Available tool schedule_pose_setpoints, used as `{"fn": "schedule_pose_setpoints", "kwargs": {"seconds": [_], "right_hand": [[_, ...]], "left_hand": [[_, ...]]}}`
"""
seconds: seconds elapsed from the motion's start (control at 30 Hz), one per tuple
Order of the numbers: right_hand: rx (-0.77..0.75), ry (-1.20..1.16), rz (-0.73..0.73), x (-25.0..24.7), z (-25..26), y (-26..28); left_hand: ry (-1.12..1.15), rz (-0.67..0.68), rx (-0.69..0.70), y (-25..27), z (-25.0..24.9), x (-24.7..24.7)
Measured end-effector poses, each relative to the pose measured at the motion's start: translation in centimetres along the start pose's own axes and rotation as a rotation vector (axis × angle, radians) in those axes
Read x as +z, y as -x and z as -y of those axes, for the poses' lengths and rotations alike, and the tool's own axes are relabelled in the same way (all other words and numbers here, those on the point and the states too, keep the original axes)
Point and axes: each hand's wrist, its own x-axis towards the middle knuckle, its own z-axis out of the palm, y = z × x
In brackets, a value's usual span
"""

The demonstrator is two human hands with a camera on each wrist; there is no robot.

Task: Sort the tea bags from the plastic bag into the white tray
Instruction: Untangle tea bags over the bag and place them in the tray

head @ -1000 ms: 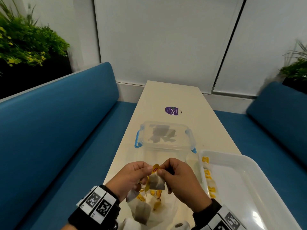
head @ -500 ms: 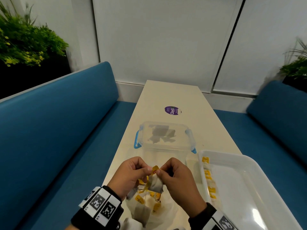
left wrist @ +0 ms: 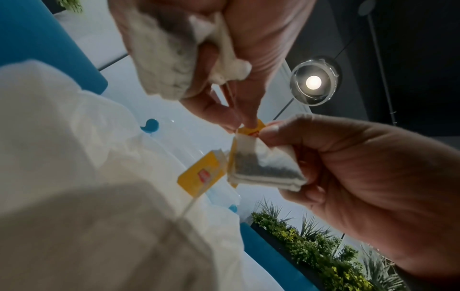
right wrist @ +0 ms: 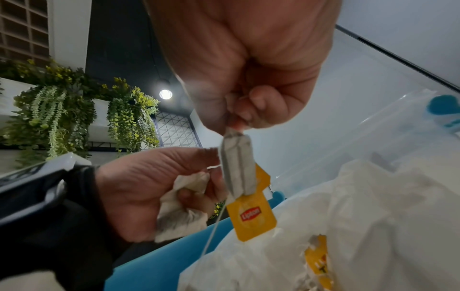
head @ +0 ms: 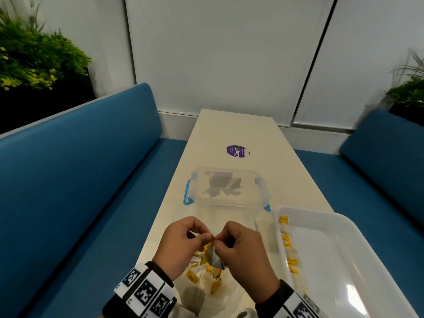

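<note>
Over the table's near end my left hand (head: 207,236) and right hand (head: 220,240) meet fingertip to fingertip. The right hand (right wrist: 239,122) pinches the top of a grey tea bag (left wrist: 263,167), which hangs below it. My left hand (left wrist: 245,122) pinches that bag's yellow tag (left wrist: 251,130) and string, and its curled fingers hold a second, crumpled tea bag (right wrist: 179,212) in the palm. Another Lipton tag (right wrist: 251,216) dangles under the hands. The white plastic bag (head: 229,292) with several tea bags lies beneath. The white tray (head: 309,214) stands to the right.
Several tea bags (head: 286,239) line the tray's left wall. A clear box with blue clips (head: 227,189) stands just beyond my hands. A purple sticker (head: 237,151) marks the table farther back. Blue benches (head: 80,180) run along both sides.
My hands have drawn closer, so their fingertips now nearly touch on the tag. The hanging tea bag sits more under my right hand.
</note>
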Motion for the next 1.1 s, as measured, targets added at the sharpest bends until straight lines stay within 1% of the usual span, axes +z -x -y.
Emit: {"fn": "schedule_pose_setpoints", "kwargs": {"seconds": [0.17,0.33,0.4,0.5,0.57,0.63,0.73,0.8,0.87,0.9,0.97,1.0,1.1], "right_hand": [[-0.007,0.007,0.006,0.0,0.0,0.0],[-0.026,0.024,0.005,0.1,0.0,-0.1],[-0.022,0.025,0.000,0.2,0.0,-0.2],[-0.007,0.010,0.001,0.2,-0.1,-0.2],[-0.010,-0.007,-0.008,0.1,-0.1,-0.1],[-0.017,-0.058,-0.011,-0.1,-0.1,-0.1],[-0.016,-0.098,0.039,-0.1,-0.2,-0.1],[-0.012,-0.113,0.047,0.0,-0.2,-0.1],[0.002,-0.177,0.032,-0.1,-0.2,0.0],[0.017,-0.227,0.024,-0.2,-0.3,0.0],[0.054,-0.339,0.021,-0.3,-0.4,0.0],[0.064,-0.365,0.021,-0.2,-0.4,0.1],[0.067,-0.372,0.017,-0.2,-0.4,0.1]], "left_hand": [[0.006,0.017,-0.021,0.0,0.1,0.2],[0.045,0.084,-0.070,0.1,0.2,0.2],[0.033,0.100,-0.040,0.3,0.1,0.2],[-0.051,0.096,0.075,0.6,0.0,0.3],[-0.085,0.087,0.124,0.7,-0.1,0.2],[-0.074,0.096,0.151,0.6,-0.1,0.0],[-0.071,0.111,0.176,0.7,-0.2,-0.3],[-0.087,0.115,0.183,0.7,0.0,-0.4],[-0.071,0.121,0.159,0.6,0.2,-0.5],[-0.027,0.118,0.132,0.5,0.4,-0.5],[0.131,0.121,0.029,0.1,0.7,-0.6],[0.175,0.138,-0.017,0.0,0.9,-0.6],[0.119,0.202,-0.056,-0.3,0.9,-0.4]]}}
